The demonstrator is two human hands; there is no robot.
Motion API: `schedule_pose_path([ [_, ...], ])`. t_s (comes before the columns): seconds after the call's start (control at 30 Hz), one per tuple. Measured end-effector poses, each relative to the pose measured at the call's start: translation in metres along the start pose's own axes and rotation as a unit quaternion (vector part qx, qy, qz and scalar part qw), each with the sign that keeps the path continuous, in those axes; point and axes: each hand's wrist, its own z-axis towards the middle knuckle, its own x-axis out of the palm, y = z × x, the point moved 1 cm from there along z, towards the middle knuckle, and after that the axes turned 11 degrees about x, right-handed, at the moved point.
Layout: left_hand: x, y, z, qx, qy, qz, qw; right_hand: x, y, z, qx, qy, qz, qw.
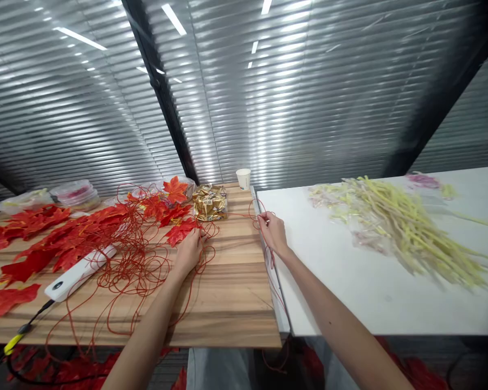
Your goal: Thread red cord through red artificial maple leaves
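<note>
A tangle of thin red string (134, 260) lies across the wooden table (228, 303), mixed with red artificial maple leaves (61, 238). My left hand (189, 250) rests on the string beside a red leaf (179, 232), fingers closed on the strands. My right hand (273, 232) pinches a strand of the same red string at the wooden table's right edge, and the string trails down past my wrist.
A white power strip (79, 272) with a cable lies among the strings. A gold foil packet (210, 202) and a paper cup (243, 178) stand at the back. The adjoining white table (350, 292) holds a heap of yellow-green artificial stems (402, 227). Plastic bags (71, 195) sit far left.
</note>
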Motion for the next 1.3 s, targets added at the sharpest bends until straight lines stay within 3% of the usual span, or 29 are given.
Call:
schedule_pose_path([
  [1.3, -0.0031, -0.0041, 0.0013, 0.002, 0.008, -0.005, 1.000, -0.0001, 0.0020, -0.0013, -0.009, -0.001, -0.007, 1.000],
])
